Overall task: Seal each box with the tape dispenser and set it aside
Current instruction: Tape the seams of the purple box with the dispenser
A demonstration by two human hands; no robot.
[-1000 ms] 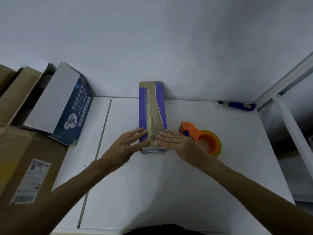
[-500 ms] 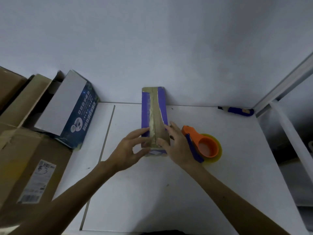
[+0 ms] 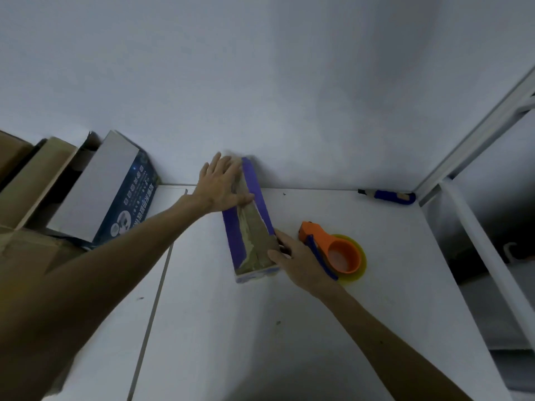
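A long purple box (image 3: 251, 227) with brown tape along its top lies on the white table (image 3: 260, 328), its far end against the wall. My left hand (image 3: 221, 185) lies flat on the box's far end with fingers spread. My right hand (image 3: 292, 256) rests against the near right side of the box, thumb on the taped top. The orange tape dispenser (image 3: 333, 250) with a yellow roll sits on the table just right of my right hand, not held.
A blue and white box (image 3: 115, 198) leans at the left beside brown cartons (image 3: 26, 256). A blue utility knife (image 3: 388, 196) lies at the back right by the wall. A white metal frame (image 3: 477, 227) borders the table's right side.
My left hand slid from the near end of the box to its far end along the tape. My right hand moved to the box's right side. The view tilted up.
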